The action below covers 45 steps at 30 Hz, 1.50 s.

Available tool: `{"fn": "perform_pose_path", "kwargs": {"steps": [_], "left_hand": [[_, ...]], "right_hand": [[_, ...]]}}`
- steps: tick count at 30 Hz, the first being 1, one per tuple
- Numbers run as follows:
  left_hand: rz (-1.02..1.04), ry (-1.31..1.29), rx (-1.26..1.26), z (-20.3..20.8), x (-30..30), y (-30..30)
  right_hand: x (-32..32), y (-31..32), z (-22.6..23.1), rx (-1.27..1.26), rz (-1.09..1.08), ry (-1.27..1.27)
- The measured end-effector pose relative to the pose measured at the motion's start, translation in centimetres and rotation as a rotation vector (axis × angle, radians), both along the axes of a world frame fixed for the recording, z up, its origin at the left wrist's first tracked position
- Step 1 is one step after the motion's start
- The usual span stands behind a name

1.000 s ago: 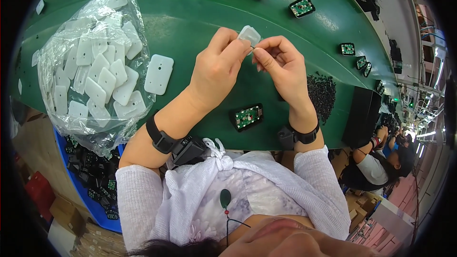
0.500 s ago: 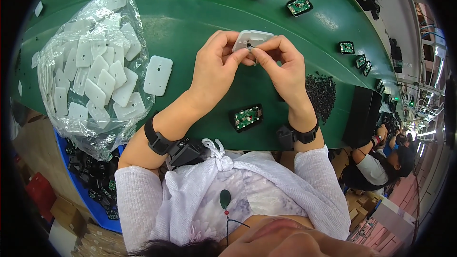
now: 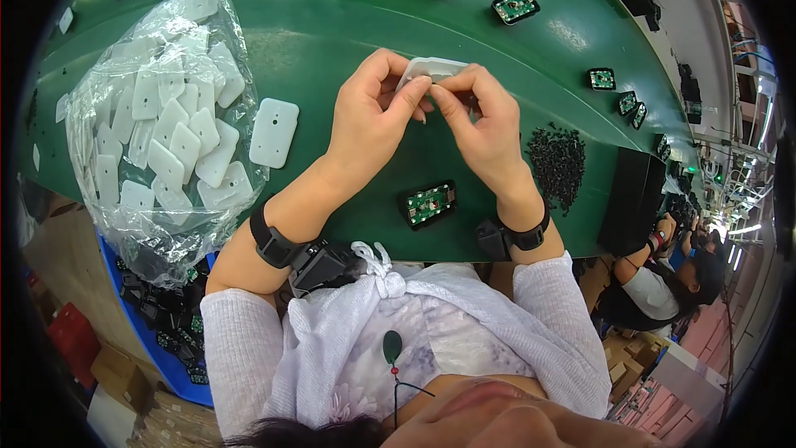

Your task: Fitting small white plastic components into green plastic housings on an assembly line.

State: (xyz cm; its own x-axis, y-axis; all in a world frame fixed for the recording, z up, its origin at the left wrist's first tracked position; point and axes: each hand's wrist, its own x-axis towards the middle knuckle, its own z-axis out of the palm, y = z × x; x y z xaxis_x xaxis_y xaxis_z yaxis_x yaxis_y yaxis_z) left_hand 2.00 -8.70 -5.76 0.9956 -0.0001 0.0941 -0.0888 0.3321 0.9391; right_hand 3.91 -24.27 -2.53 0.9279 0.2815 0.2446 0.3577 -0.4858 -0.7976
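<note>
Above the green table I hold a white plastic cover [image 3: 433,66], its hollow inner side tilted toward me. My left hand [image 3: 371,112] grips the cover's left end, thumb pressed on the inside. My right hand [image 3: 482,120] is closed at the cover's right half, thumb and forefinger pinched on a small black part that they mostly hide. Below the hands, an open black case with a green circuit board [image 3: 429,204] lies on the table. A heap of small black parts [image 3: 556,168] is right of my right hand. Another white cover [image 3: 274,133] lies flat to the left.
A clear plastic bag [image 3: 166,124] full of white covers takes up the left side. Under it, a blue bin [image 3: 170,365] holds black cases. More cases with boards [image 3: 516,6] line the table's far side. A black box [image 3: 632,203] stands right; a co-worker [image 3: 655,286] sits beyond.
Both hands have shifted slightly left with the cover. The left thumb has moved onto the spot where the small black part showed, covering it.
</note>
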Motion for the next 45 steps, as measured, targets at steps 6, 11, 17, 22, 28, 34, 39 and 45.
{"fn": "perform_pose_path", "kwargs": {"steps": [6,11,17,22,28,34,39,45], "left_hand": [[-0.038,0.108,-0.078,0.9,-0.1,0.3],[-0.078,0.089,-0.001,0.8,-0.2,0.3],[-0.096,0.209,-0.235,1.4,0.6,0.0],[0.052,0.204,0.089,-0.4,2.0,2.1],[0.353,-0.248,0.835,-1.9,3.2,2.9],[0.326,-0.258,1.27,0.1,1.3,1.9],[0.152,-0.319,1.403,0.2,-0.3,1.0],[0.093,-0.466,1.184,-0.8,0.4,0.5]], "right_hand": [[0.7,-0.2,1.1,-0.096,-0.057,-0.308],[0.7,-0.6,0.9,0.044,0.043,0.101],[1.0,-0.9,0.8,0.207,-0.025,0.317],[3.6,-1.7,0.6,0.15,0.091,0.284],[13.4,-8.6,-0.2,-0.647,0.006,-0.453],[16.2,-8.3,-0.9,-0.546,0.147,-0.366],[12.3,-7.4,-0.5,-0.268,-0.127,-0.227],[6.6,-7.7,1.2,-0.364,-0.098,0.238]]}}
